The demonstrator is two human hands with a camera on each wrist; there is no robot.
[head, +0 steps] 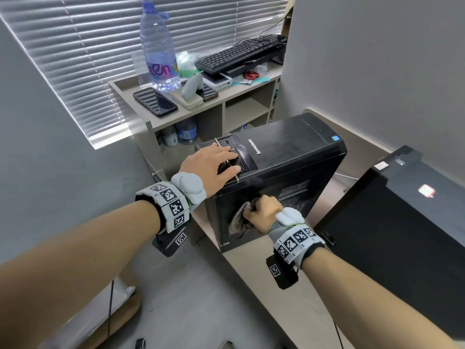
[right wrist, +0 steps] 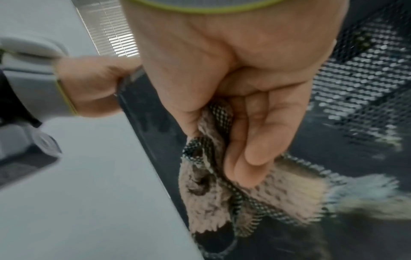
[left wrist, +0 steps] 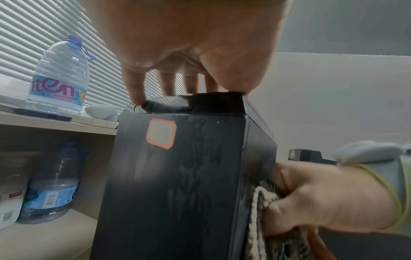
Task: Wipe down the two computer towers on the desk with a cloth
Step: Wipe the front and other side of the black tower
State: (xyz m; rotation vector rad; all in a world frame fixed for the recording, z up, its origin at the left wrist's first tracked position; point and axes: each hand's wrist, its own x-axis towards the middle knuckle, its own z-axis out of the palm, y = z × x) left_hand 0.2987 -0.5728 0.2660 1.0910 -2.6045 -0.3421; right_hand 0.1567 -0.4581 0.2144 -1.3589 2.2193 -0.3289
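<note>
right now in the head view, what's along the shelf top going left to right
phone → water bottle → grey controller on its white stand → keyboard

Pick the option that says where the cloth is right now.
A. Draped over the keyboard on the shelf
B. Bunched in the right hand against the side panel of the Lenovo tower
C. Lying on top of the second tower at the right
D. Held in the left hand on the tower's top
B: the right hand grips the bunched cloth against the side panel of the Lenovo tower, while the left hand rests flat on the tower's top.
</note>
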